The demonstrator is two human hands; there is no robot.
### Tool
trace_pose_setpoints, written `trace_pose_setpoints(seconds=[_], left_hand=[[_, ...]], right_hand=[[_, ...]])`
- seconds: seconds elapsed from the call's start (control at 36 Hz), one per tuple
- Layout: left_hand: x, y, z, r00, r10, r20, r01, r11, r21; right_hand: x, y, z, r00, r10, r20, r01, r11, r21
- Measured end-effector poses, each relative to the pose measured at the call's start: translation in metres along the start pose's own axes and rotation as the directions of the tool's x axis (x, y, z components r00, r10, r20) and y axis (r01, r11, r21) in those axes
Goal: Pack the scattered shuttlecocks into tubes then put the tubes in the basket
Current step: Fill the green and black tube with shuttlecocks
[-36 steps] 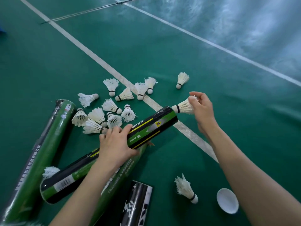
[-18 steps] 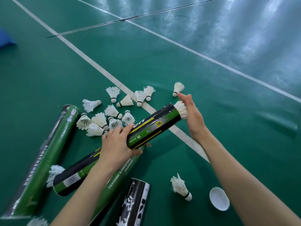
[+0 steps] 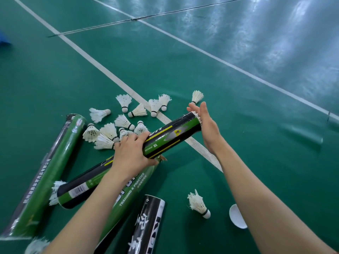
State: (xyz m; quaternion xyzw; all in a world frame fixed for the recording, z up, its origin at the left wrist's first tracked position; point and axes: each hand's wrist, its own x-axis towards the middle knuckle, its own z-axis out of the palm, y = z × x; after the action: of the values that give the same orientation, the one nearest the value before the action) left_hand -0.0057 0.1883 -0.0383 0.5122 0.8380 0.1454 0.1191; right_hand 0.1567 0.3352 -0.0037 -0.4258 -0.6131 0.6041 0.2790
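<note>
our left hand [image 3: 130, 154] curls its fingers [image 3: 136, 137] round the tube [image 3: 172, 136], held slanted over the floor [image 3: 247, 162]. our right hand [image 3: 206, 125] is flat, fingers straight, palm against a shuttlecock [image 3: 197, 116] sticking out the far end. loose shuttlecocks [image 3: 110, 132] lie scattered behind.

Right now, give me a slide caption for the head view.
Left hand grips a green-and-black tube while the open right hand presses a shuttlecock into its end.

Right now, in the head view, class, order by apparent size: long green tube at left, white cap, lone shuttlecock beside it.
1. long green tube.
2. lone shuttlecock and white cap: alike, cap partly hidden.
</note>
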Motion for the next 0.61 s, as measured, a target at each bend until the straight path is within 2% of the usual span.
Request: trace_pose_setpoints(seconds=[0.08,0.25,0.47,0.61], left_hand=[[0.006,0.004,0.005,1.000,0.028,-0.005,-0.028,0.999,0.032],[0.028,0.006,0.008,0.997,0.018,0.072,-0.028,0.991,0.133],[0.087,0.008,0.039,0.980,-0.025,0.200,-0.002,0.991,0.133],[0.128,0.010,0.057,0.969,-0.079,0.232,0.060,0.994,0.088]], right_hand=[[0.006,0.010,-0.001,1.000,0.008,0.010,-0.008,1.000,0.001],[0.036,0.033,-0.001,0.998,0.058,-0.002,-0.058,0.998,0.029],[0.112,0.061,-0.005,0.970,0.170,-0.174,-0.153,0.982,0.107],[0.152,0.090,-0.015,0.948,0.222,-0.228,-0.224,0.974,0.017]])
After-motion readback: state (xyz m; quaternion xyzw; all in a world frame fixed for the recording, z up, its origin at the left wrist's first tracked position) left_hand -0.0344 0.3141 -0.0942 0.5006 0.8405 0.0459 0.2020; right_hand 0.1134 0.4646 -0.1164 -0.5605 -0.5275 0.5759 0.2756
